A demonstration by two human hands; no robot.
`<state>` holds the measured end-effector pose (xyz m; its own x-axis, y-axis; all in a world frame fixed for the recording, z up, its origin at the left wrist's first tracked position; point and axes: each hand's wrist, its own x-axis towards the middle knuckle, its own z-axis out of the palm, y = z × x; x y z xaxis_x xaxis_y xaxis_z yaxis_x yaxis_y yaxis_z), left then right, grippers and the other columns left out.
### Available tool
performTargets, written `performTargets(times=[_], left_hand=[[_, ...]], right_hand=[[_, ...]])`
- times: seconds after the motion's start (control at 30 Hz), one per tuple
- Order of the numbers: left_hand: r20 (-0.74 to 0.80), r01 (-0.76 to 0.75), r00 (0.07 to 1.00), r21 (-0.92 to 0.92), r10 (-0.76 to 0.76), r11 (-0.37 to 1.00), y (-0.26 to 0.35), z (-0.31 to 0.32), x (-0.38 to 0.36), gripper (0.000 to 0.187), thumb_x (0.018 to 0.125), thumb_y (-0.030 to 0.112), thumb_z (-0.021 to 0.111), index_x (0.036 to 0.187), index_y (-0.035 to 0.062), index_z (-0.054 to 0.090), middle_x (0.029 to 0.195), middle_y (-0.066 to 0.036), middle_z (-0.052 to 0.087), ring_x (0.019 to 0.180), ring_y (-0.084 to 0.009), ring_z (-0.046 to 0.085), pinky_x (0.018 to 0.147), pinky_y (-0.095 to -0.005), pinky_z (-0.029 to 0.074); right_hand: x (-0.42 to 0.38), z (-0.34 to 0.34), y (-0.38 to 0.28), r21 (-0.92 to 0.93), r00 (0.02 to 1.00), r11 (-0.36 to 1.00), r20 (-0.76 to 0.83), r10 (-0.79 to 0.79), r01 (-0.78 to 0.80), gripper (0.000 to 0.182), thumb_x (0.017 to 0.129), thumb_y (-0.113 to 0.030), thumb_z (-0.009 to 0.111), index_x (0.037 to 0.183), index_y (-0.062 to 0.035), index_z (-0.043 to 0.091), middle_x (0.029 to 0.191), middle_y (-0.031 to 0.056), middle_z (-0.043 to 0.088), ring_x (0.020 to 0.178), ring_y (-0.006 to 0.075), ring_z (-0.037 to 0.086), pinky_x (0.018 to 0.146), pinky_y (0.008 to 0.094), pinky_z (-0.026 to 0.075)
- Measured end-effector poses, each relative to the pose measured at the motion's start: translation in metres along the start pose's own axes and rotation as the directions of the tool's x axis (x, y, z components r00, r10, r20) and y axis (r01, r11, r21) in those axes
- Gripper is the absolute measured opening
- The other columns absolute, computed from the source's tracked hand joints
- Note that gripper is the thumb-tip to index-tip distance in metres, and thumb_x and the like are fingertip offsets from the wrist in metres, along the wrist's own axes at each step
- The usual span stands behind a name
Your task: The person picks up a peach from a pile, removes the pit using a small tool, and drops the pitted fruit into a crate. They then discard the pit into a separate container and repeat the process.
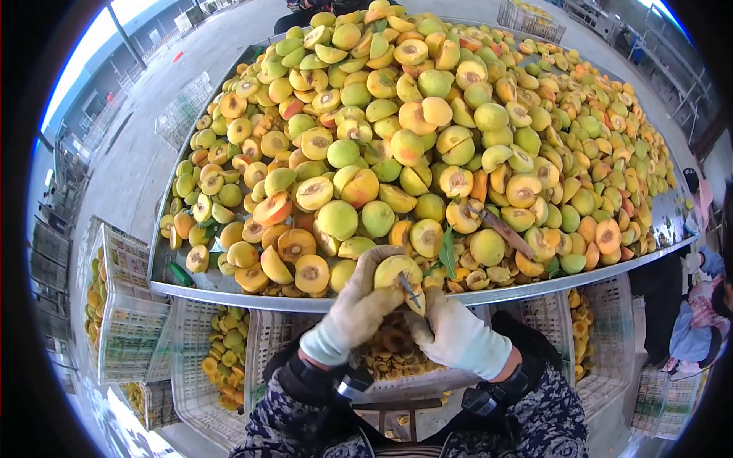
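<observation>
Both hands wear pale, stained gloves and meet at the table's front edge. My left hand [357, 305] is wrapped round the left side of a yellow-green halved fruit [391, 272]. On the right, my right hand [450, 324] is closed on a small knife [411, 291], whose blade lies against the cut face of the fruit; its handle is mostly hidden in the glove. Just beyond the hands, a large heap of whole and halved fruit [355, 156] covers the metal table [221, 296]. A wooden-handled tool [506, 234] rests on the fruit to the right.
Below the table edge stand plastic crates with fruit, one at the left [191, 359], one at the right [607, 343]. Fruit pieces [393, 353] lie beneath my hands. A co-worker in patterned clothing [699, 313] is at the far right. A green object [180, 275] lies at the table's left corner.
</observation>
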<state>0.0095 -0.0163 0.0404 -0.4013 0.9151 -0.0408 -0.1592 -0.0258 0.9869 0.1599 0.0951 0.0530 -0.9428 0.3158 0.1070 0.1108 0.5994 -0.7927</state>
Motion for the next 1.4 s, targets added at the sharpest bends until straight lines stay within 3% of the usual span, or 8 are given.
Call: performTargets(times=[0.17,0.37,0.47,0.63,0.87,1.03,1.13,1.4], left_hand=[[0.279,0.311,0.936,-0.365,-0.215,0.877,0.016,-0.016,0.002,0.059,0.083,-0.001,0.052,0.140,-0.0021,0.034,0.116,-0.008,0.054,0.108,-0.0145,0.052,0.095,-0.0289,0.044],[-0.167,-0.169,0.950,0.431,0.262,0.886,-0.012,0.018,-0.001,0.048,0.097,0.009,0.048,0.140,-0.0067,0.033,0.124,-0.014,0.054,0.116,-0.0218,0.051,0.101,-0.0338,0.041],[-0.010,-0.259,0.946,0.577,0.323,0.775,-0.010,0.008,0.004,0.046,0.098,0.009,0.047,0.141,-0.0027,0.034,0.116,-0.011,0.057,0.098,-0.0156,0.057,0.085,-0.0287,0.048],[0.064,0.163,0.982,0.193,-0.178,0.968,0.018,0.002,0.001,0.045,0.097,0.008,0.048,0.140,0.0058,0.035,0.100,-0.002,0.059,0.063,-0.0035,0.046,0.054,-0.0193,0.038],[0.016,-0.340,0.930,0.421,0.368,0.841,0.010,0.016,-0.004,0.045,0.095,0.003,0.051,0.138,-0.0017,0.037,0.123,-0.016,0.056,0.109,-0.0203,0.058,0.095,-0.0312,0.046],[-0.012,-0.116,0.993,0.108,0.118,0.987,0.010,0.016,-0.001,0.045,0.097,0.010,0.050,0.138,-0.0014,0.037,0.120,-0.014,0.056,0.108,-0.0191,0.056,0.095,-0.0307,0.045],[-0.047,-0.091,0.995,0.026,0.092,0.996,-0.004,0.019,0.004,0.048,0.098,0.018,0.051,0.140,-0.0008,0.036,0.118,-0.011,0.056,0.106,-0.0160,0.054,0.094,-0.0288,0.044],[-0.003,-0.036,0.999,-0.428,0.039,0.903,0.012,0.041,-0.022,0.060,0.097,0.042,0.054,0.141,0.0039,0.037,0.113,-0.007,0.058,0.095,-0.0143,0.058,0.076,-0.0260,0.051]], right_hand=[[0.002,-0.006,0.003,0.347,0.948,0.907,0.286,0.140,-0.239,0.022,0.097,-0.019,0.053,0.104,0.0010,0.049,0.074,0.0161,0.058,0.062,0.0287,0.059,0.058,0.0388,0.047],[0.001,-0.004,0.004,0.604,0.843,0.590,0.426,0.329,-0.535,0.019,0.097,-0.017,0.052,0.102,0.0013,0.050,0.072,0.0088,0.056,0.061,0.0180,0.053,0.057,0.0355,0.045],[-0.004,0.015,0.017,0.277,0.999,0.960,0.008,0.048,-0.048,0.020,0.095,-0.017,0.054,0.100,0.0019,0.049,0.071,0.0137,0.056,0.062,0.0242,0.056,0.058,0.0383,0.046],[0.000,-0.005,0.004,0.460,0.878,0.775,0.408,0.250,-0.434,0.030,0.096,-0.027,0.053,0.099,0.0031,0.050,0.067,0.0125,0.055,0.058,0.0251,0.060,0.052,0.0377,0.045],[-0.003,-0.033,-0.004,0.699,0.746,0.274,0.652,0.136,-0.661,0.064,0.084,-0.064,0.060,0.099,-0.0026,0.050,0.058,-0.0003,0.045,0.039,0.0078,0.039,0.035,0.0226,0.031],[-0.004,-0.027,-0.004,0.727,0.756,0.210,0.640,0.136,-0.653,0.063,0.084,-0.064,0.061,0.099,-0.0032,0.051,0.060,-0.0006,0.046,0.042,0.0080,0.042,0.035,0.0227,0.031],[-0.004,-0.013,-0.010,0.654,0.861,0.571,0.453,0.230,-0.496,0.057,0.088,-0.058,0.060,0.098,-0.0029,0.051,0.058,-0.0002,0.047,0.040,0.0085,0.042,0.036,0.0231,0.031],[-0.038,-0.046,-0.004,0.798,0.796,0.113,0.600,-0.076,-0.591,0.043,0.091,-0.041,0.065,0.101,-0.0002,0.054,0.061,0.0003,0.046,0.041,0.0078,0.038,0.037,0.0221,0.031]])
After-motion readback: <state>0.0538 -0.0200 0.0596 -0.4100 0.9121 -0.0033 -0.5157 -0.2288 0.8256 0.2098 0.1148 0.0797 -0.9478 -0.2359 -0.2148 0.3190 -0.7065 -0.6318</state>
